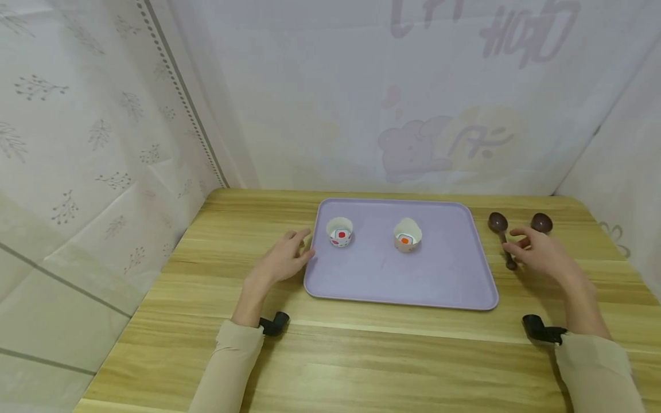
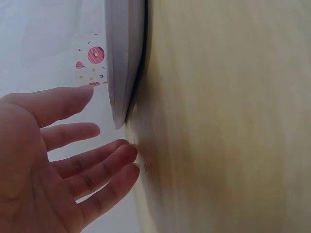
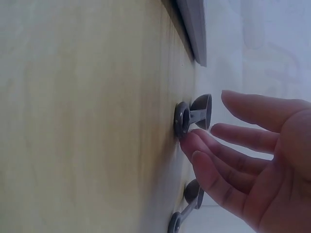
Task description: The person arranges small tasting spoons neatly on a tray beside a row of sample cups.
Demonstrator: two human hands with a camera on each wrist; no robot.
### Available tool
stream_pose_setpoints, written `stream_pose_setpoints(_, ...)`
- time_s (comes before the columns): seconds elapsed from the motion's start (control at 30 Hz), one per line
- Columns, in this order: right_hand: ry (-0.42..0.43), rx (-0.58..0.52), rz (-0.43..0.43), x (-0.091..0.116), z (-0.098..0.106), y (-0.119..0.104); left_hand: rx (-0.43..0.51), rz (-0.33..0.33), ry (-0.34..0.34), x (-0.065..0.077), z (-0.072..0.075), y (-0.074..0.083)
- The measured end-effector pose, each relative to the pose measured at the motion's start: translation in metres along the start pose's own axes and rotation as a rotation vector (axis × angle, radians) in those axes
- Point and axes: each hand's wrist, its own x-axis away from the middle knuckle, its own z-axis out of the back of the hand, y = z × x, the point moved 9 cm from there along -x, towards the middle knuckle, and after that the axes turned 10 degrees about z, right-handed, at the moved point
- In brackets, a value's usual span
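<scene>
My right hand (image 1: pixel 542 255) is over two dark brown spoons, its fingers loosely bent beside the handle of the left spoon (image 1: pixel 498 222). The right wrist view shows the thumb apart from that spoon (image 3: pixel 182 119); whether the fingertips touch it I cannot tell. The right spoon (image 1: pixel 542 222) shows its bowl, while my hand covers its handle. At the left edge of a lilac tray (image 1: pixel 361 281), my left hand (image 1: pixel 279 258) has its fingers spread and holds nothing. On the tray stand two small paper cups, a left one (image 1: pixel 339 232) with a red mark inside and a right one (image 1: pixel 407 236) with an orange mark.
A wooden table (image 1: pixel 361 367) bears everything. Behind it hangs a pale printed curtain (image 1: pixel 320 115), and another with leaf sprigs (image 1: pixel 93 160) hangs on the left. Black wrist cameras, one on the left (image 1: pixel 275 324) and one on the right (image 1: pixel 539 330), jut inward from the sleeves.
</scene>
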Motion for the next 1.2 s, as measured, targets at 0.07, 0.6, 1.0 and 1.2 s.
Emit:
stream_pose_setpoints(0.07, -0.001, 0.003, 0.0, -0.001, -0.001, 0.0, 0.008, -0.007, -0.003, 0.0, 0.0, 0.0)
stream_pose_setpoints(0.6, -0.032, 0.017, -0.02, -0.008, -0.003, 0.006, -0.076, -0.037, -0.053, 0.0, -0.008, 0.001)
stream_pose_setpoints(1.0, -0.026, 0.031, -0.03, -0.011, -0.004, 0.011, -0.079, 0.013, -0.11, 0.0, -0.014, -0.006)
stream_pose_setpoints(1.2, -0.025, 0.017, -0.027, -0.011, -0.005, 0.012, -0.089, 0.02, -0.121, 0.001, -0.015, -0.007)
